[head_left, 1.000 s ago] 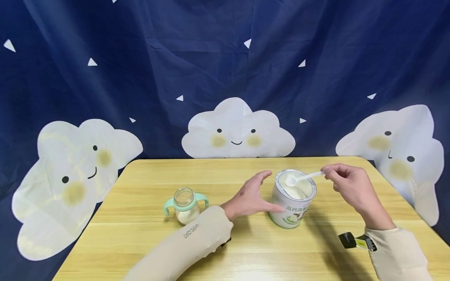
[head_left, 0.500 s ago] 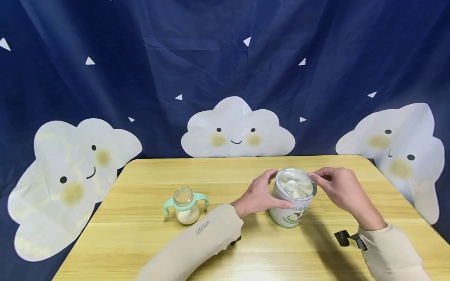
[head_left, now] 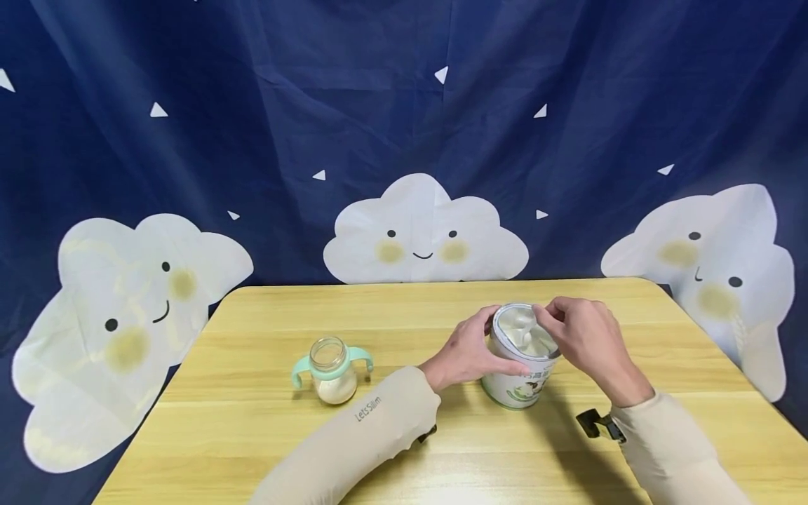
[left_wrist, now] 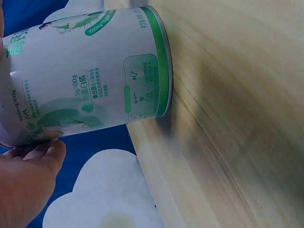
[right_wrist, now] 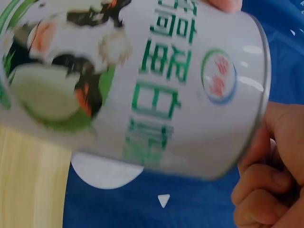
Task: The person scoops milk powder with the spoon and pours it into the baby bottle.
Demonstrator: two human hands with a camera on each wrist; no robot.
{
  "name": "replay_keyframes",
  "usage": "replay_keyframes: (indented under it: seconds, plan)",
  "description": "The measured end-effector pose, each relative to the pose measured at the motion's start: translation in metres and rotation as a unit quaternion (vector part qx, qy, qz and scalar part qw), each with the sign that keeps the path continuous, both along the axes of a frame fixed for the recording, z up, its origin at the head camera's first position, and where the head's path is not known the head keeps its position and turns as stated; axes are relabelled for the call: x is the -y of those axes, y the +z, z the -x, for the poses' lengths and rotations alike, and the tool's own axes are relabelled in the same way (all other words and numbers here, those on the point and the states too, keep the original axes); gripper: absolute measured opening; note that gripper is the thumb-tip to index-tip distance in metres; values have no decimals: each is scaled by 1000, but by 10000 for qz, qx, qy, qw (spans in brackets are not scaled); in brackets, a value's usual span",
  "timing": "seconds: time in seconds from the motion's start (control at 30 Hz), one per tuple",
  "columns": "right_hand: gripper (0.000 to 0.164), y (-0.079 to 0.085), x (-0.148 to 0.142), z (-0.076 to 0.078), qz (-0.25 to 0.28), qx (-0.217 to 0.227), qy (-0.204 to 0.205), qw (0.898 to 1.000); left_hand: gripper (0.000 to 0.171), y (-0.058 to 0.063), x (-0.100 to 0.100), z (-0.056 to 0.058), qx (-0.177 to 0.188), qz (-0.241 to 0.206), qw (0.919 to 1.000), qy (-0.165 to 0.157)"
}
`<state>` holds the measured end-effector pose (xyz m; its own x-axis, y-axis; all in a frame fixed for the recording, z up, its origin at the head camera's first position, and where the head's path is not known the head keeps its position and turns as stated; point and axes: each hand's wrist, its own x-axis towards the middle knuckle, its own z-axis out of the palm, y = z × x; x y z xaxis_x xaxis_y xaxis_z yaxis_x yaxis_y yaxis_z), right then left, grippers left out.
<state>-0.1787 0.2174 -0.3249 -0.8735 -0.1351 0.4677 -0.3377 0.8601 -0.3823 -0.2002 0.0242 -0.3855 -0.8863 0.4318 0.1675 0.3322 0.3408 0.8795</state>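
Observation:
A white milk powder can (head_left: pixel 519 389) with green print stands on the table, its top open on pale powder (head_left: pixel 539 345). My left hand (head_left: pixel 463 354) grips the can from the left, thumb across the front. In the left wrist view, fingers (left_wrist: pixel 47 154) press the can's side. Over the right part of the rim, my right hand (head_left: pixel 590 333) pinches a white scoop, dipped into the can and mostly hidden by fingers and rim. Curled fingers (right_wrist: pixel 259 185) show just past the rim in the right wrist view. Left of the hands is a baby bottle (head_left: pixel 334 386) without a lid, pale powder inside.
The bottle carries a mint-green collar with two handles (head_left: pixel 361 356). Everything stands on a light wooden table (head_left: pixel 252 435). Behind its far edge hangs a dark blue curtain (head_left: pixel 353 105) with smiling clouds. A black wrist camera (head_left: pixel 596 424) sits on the right forearm.
My right hand has moved left and over the can, taking the scoop from above the powder down into it. The left hand has closed in and now holds the can's side.

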Motion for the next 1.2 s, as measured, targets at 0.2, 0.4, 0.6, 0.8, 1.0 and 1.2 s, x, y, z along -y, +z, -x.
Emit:
replay_keyframes:
  seconds: [0.2, 0.4, 0.6, 0.8, 1.0, 1.2]
  plan:
    - [23, 0, 14, 6, 178, 4, 358, 9992, 89, 0, 0, -1, -40, 87, 9999, 44]
    - [31, 2, 16, 4, 290, 564, 859, 9943, 88, 0, 0, -1, -2, 45, 10000, 41]
    - [33, 8, -1, 2, 562, 1215, 938, 9866, 87, 0, 0, -1, 14, -72, 10000, -23]
    - [42, 13, -25, 3, 931, 1640, 486, 9809, 89, 0, 0, -1, 33, -142, 9999, -56]
    - [49, 10, -46, 6, 1343, 1923, -64, 9721, 91, -1, 1, -1, 40, -168, 9998, -68]
    - [49, 5, -62, 6, 2174, 2272, -156, 9491, 90, -1, 1, -1, 12, -200, 9997, -101]
